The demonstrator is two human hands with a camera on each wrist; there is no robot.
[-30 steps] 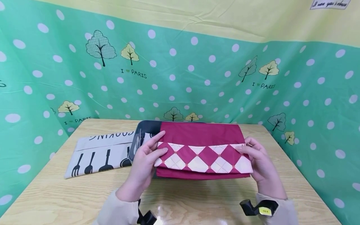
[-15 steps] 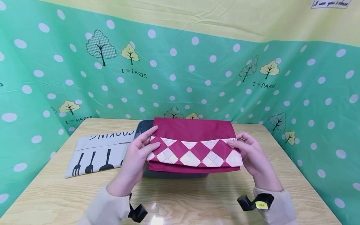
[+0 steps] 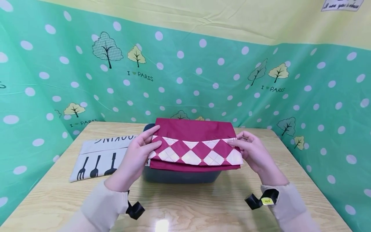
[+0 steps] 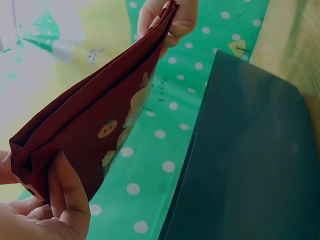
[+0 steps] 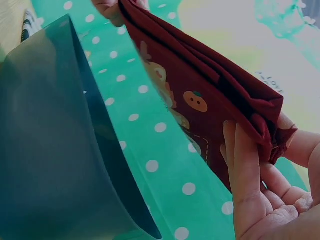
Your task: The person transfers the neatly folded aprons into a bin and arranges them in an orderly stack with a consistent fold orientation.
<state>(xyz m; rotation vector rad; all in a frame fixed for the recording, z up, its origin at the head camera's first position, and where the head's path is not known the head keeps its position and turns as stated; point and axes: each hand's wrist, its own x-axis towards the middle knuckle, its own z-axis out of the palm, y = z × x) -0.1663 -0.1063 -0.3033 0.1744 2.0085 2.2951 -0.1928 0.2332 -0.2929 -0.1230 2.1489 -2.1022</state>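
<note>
Both hands hold a folded dark red cloth (image 3: 194, 129) with a white-and-red diamond band, one at each side. In the head view my left hand (image 3: 136, 158) pinches its left edge, thumb on top. On the right edge my right hand (image 3: 256, 154) grips it the same way. The wrist views show its folded layers and an underside printed with cartoon figures, among them an orange pumpkin-like face (image 5: 195, 101). Below the cloth stands a dark blue-grey plastic bin (image 3: 182, 177); the cloth is raised above its rim and hides most of its opening.
Left of the bin, a flat folded white cloth (image 3: 97, 158) printed with black utensils and "COOKING" lies on the wooden table (image 3: 185, 206). A green polka-dot curtain (image 3: 179, 80) hangs behind the table and along both sides.
Both hands have carried the red cloth left and slightly up and away, over the bin. More of the bin's front wall now shows beneath it.
</note>
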